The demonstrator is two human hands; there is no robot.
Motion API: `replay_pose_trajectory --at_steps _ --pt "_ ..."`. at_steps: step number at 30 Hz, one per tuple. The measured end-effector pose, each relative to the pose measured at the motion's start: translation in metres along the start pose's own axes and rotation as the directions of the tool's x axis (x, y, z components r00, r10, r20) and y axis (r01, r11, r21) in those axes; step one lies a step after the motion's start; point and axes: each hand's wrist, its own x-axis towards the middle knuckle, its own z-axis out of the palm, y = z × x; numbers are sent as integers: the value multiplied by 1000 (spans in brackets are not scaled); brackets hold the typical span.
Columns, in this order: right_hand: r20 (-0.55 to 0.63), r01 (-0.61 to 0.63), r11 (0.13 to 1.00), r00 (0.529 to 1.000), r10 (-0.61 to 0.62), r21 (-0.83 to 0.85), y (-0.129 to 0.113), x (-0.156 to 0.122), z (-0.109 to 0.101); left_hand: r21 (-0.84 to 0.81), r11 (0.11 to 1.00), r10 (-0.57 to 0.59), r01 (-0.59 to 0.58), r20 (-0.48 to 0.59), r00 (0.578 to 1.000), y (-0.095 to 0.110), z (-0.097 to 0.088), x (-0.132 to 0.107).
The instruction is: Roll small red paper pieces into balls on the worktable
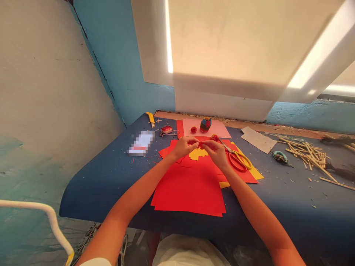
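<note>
Nearest me: a stack of red paper sheets (191,192) lies flat on the blue table (111,177), its front edge close to the table's rim.

Just beyond, both hands meet over the red sheets. My left hand (183,147) and right hand (217,152) pinch a small red paper piece (200,143) between thumbs and fingertips, fingers closed on it from either side. Under the hands lies a yellow paper cutout (199,153) with stepped edges.

To the right of my right hand, touching the red sheets: scissors (237,158) with yellow-and-red handles, set down, blades pointing away.

Further back, on a pink sheet (219,129): a small multicoloured woven pot (205,124) and a red paper ball (193,129); another ball (214,137) sits near the scissor tips.

Progress, as I judge it: some little pieces stand finished, and plenty of uncut paper remains, so much is left.

Far right: a pile of thin wooden sticks (307,153).

Hard to tell: the shape of the piece in my fingers, mostly covered by them. One patch left of the hands is blurred out.
</note>
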Motion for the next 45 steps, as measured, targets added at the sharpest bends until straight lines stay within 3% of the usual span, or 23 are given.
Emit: replay_pose_trajectory --at_steps 4,10,15,22,26,29,32,35,39,42,45 --pt "-20 156 950 986 -167 -271 2 -1 0 13 1000 -25 25 19 999 0 2 -1" --pt "18 324 854 937 -348 -407 6 -2 -4 -184 964 -184 190 52 982 2 2 -1" --pt "139 367 836 930 -340 -409 10 1 -12 -306 910 -271 280 75 960 1 0 1" --pt "201 378 848 924 -325 -371 10 3 -14 -375 866 -302 330 135 944 -6 -1 3" --pt "167 299 914 951 -260 -276 7 4 -11 -315 912 -248 263 86 965 -9 1 3" --pt "106 88 993 991 -79 -83 7 6 -7 -223 955 -186 194 60 981 -10 3 3" --pt "106 -97 991 991 87 97 10 9 -5 -171 973 -147 157 71 987 -10 5 3" --pt "130 -157 978 982 139 138 13 11 -6 -154 978 -133 143 73 988 -10 7 2" --pt "163 -71 996 983 80 -58 12 10 -9 -22 993 -114 116 97 989 -11 8 2" --pt "314 104 941 950 2 -322 8 6 -11 92 991 -114 94 238 965 -13 5 0" --pt "423 249 858 905 -41 -449 3 3 -15 57 993 -114 101 351 929 -13 2 -1"
